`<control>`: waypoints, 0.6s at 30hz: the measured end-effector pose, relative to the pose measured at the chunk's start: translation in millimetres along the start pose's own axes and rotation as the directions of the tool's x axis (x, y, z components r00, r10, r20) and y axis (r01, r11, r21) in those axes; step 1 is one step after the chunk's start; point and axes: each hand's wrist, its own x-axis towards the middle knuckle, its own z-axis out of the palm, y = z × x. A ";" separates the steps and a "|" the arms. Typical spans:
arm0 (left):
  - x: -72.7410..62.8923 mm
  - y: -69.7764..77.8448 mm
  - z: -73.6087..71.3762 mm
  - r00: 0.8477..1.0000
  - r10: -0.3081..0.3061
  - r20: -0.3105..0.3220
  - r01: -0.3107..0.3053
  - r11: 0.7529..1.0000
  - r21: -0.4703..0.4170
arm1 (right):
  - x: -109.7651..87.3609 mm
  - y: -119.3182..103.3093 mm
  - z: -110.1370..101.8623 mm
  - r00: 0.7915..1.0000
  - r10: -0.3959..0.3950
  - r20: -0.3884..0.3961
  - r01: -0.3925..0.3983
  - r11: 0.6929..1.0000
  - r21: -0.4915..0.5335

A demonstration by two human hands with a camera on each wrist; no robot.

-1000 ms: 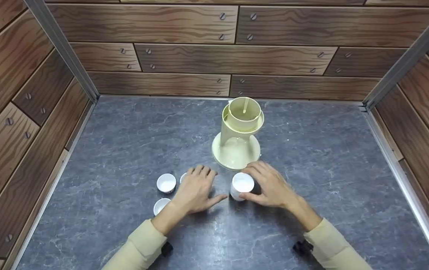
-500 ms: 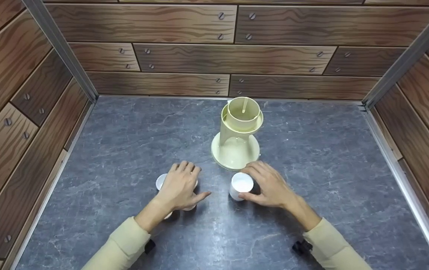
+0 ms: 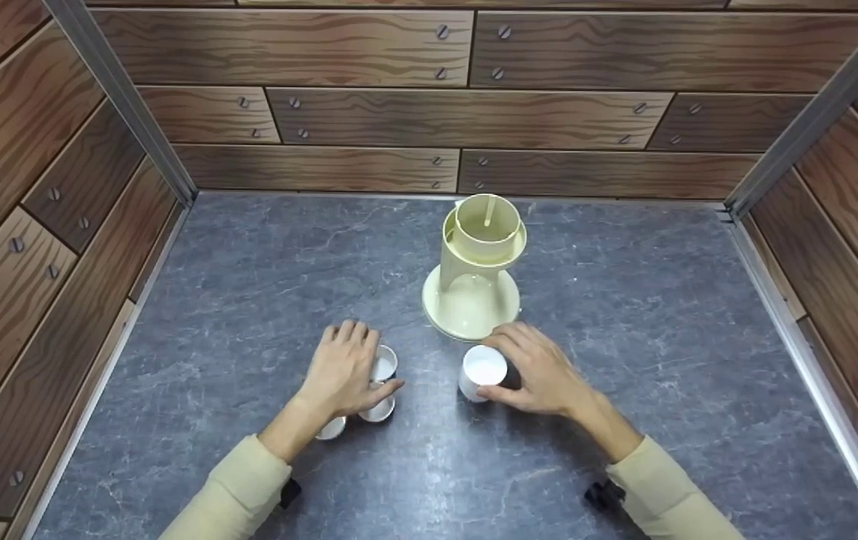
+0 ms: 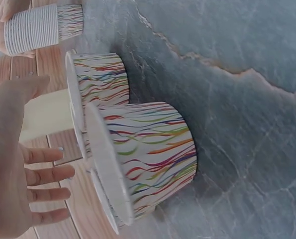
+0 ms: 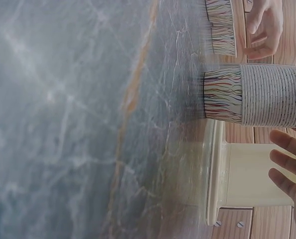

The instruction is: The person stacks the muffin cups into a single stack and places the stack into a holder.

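My right hand (image 3: 538, 371) grips a tall stack of nested white paper cups (image 3: 484, 367) from its right side, thumb in front and fingers behind. In the right wrist view the lowest cup of the stack (image 5: 272, 94) shows wavy coloured stripes. My left hand (image 3: 343, 371) holds nothing and hovers over several single paper cups that stand upright on the table. A striped cup (image 4: 148, 154) is nearest in the left wrist view, and another cup (image 4: 100, 82) stands behind it. From the head, a cup (image 3: 378, 409) shows by the left thumb; the hand partly hides the group.
Behind the stack stands a pale yellow-green holder (image 3: 474, 300) with a round base and open cylinders on top. The grey marbled table (image 3: 624, 300) is bounded by wood-patterned walls (image 3: 369, 116) at the back and both sides.
My left hand has moved left over the single cups, uncovering those on the right and covering the far left one. The right hand and its stack have stayed in place.
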 end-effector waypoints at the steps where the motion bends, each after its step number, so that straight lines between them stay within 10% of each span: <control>1: -0.1 -0.5 1.0 1.000 -0.006 0.003 0.006 1.000 0.000 | -0.1 -0.1 0.1 1.000 -0.001 -0.002 0.001 1.000 0.000; 18: -1.5 -3.2 16.0 0.998 -0.055 -0.032 0.054 0.998 -0.028 | -0.8 -0.1 1.1 1.000 -0.006 -0.021 0.006 1.000 -0.008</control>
